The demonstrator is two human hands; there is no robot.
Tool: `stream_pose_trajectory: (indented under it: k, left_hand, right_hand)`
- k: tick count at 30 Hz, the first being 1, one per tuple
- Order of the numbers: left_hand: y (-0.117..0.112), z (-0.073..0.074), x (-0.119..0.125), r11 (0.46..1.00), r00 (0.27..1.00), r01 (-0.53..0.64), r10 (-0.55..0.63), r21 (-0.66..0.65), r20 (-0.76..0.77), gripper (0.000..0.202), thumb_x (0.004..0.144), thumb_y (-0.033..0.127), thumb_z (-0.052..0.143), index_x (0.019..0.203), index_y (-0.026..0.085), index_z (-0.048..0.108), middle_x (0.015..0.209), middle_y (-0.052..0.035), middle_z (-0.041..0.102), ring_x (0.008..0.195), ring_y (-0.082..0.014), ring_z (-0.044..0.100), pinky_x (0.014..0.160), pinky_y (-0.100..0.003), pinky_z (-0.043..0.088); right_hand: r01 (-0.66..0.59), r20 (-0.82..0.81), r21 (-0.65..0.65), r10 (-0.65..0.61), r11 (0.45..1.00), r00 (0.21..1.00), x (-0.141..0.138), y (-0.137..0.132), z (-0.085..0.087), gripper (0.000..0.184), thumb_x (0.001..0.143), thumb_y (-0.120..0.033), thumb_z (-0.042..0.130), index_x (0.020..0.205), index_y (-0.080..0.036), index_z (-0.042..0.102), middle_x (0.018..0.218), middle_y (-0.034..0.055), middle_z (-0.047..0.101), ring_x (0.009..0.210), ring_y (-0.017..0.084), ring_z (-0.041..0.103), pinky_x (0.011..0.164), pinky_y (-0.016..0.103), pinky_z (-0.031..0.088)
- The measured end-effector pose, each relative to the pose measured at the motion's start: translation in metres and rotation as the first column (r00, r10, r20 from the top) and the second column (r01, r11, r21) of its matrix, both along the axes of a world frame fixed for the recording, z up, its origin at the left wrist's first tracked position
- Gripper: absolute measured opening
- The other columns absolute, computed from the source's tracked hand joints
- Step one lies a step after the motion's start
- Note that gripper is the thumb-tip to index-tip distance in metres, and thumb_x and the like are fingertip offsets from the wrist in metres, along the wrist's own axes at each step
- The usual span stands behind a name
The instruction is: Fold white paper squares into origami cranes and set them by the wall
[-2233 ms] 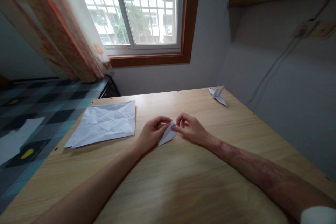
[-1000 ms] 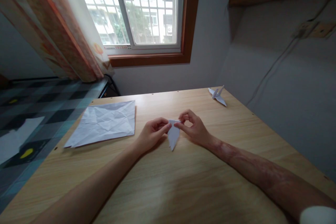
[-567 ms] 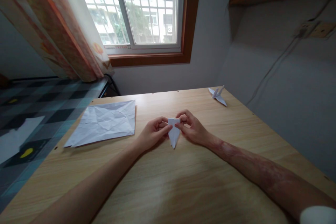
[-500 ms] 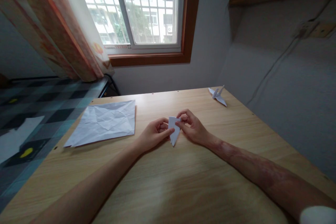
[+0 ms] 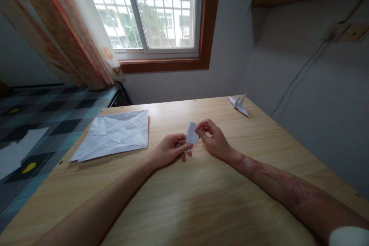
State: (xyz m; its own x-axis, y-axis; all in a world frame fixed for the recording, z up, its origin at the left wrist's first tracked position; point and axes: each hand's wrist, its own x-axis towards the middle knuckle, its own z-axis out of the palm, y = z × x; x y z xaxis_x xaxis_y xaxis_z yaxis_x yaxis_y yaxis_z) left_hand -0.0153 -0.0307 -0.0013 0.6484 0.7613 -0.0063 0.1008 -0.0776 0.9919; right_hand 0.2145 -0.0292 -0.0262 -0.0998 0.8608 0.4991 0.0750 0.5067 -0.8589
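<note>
A: How is the background made up?

B: A pale wall (image 5: 170,84) is broken by a barred window (image 5: 170,11), beside which a flowered curtain (image 5: 83,46) is hung. In front, a wooden table (image 5: 178,203) is seen, bordered on the left by a checked cloth (image 5: 54,123).

A: What is laid out on the table?

B: At the left, a large creased paper (image 5: 118,134) is spread flat.

A: How are the hands placed?

B: By the left hand (image 5: 172,148), the lower end of a small folded paper (image 5: 191,133) is pinched under the thumb, the other fingers being loosely curled. By the right hand (image 5: 212,137), its upper right edge is gripped narrowly between thumb and forefinger.

A: And the smaller items?

B: A paper bird (image 5: 240,106) is set near the far right corner. The folded paper is held tilted between the hands, near the table's middle; whether the tabletop is touched by it cannot be told.
</note>
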Motion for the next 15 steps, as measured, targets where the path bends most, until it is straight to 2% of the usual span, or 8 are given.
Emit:
stream_pose_trajectory:
  k: [4, 8, 11, 15]
  left_hand:
    - [-0.0002, -0.0004, -0.0004, 0.999, 0.999, -0.01, 0.012, 0.035, -0.048, 0.046, 0.1, 0.06, 0.074, 0.091, 0.016, 0.069, 0.075, -0.006, 0.079, 0.053, -0.0121, 0.064, 0.052, -0.022, 0.044]
    - [-0.0007, -0.0008, -0.0003, 0.999, 0.998, -0.005, 0.008, 0.048, -0.056, 0.051, 0.104, 0.065, 0.066, 0.085, 0.017, 0.065, 0.069, -0.005, 0.076, 0.054, -0.0134, 0.065, 0.055, -0.023, 0.046]
    - [-0.002, -0.0007, -0.0002, 0.999, 0.999, -0.01, 0.012, 0.035, -0.045, 0.052, 0.103, 0.067, 0.067, 0.084, 0.019, 0.064, 0.064, -0.003, 0.073, 0.054, -0.014, 0.064, 0.056, -0.024, 0.048]
    - [-0.0035, 0.0003, 0.0009, 0.999, 0.999, -0.051, 0.05, -0.014, -0.019, 0.057, 0.102, 0.07, 0.065, 0.078, 0.018, 0.067, 0.057, -0.0027, 0.069, 0.05, -0.0148, 0.061, 0.054, -0.025, 0.046]
  right_hand:
    - [0.034, 0.002, 0.007, -0.034, 0.999, 0.999, 0.0002, 0.001, -0.0012, 0.022, 0.103, -0.044, 0.074, 0.104, -0.024, 0.065, 0.085, -0.0008, 0.067, 0.074, 0.017, 0.063, 0.065, 0.029, 0.049]
    - [0.048, -0.007, 0.009, -0.048, 0.999, 0.999, 0.0005, 0.0008, -0.0002, 0.023, 0.103, -0.045, 0.074, 0.104, -0.024, 0.065, 0.086, -0.0003, 0.068, 0.073, 0.017, 0.064, 0.065, 0.029, 0.05]
    - [0.035, -0.016, 0.008, -0.035, 0.999, 0.999, -0.0001, 0.0004, 0.0018, 0.022, 0.103, -0.044, 0.075, 0.104, -0.024, 0.066, 0.085, -0.0004, 0.068, 0.072, 0.016, 0.063, 0.065, 0.03, 0.05]
    - [0.024, -0.02, -0.002, -0.024, 1.0, 1.0, -0.0009, 0.0, 0.0032, 0.026, 0.101, -0.049, 0.076, 0.103, -0.024, 0.067, 0.085, 0.0009, 0.069, 0.072, 0.017, 0.063, 0.061, 0.03, 0.05]
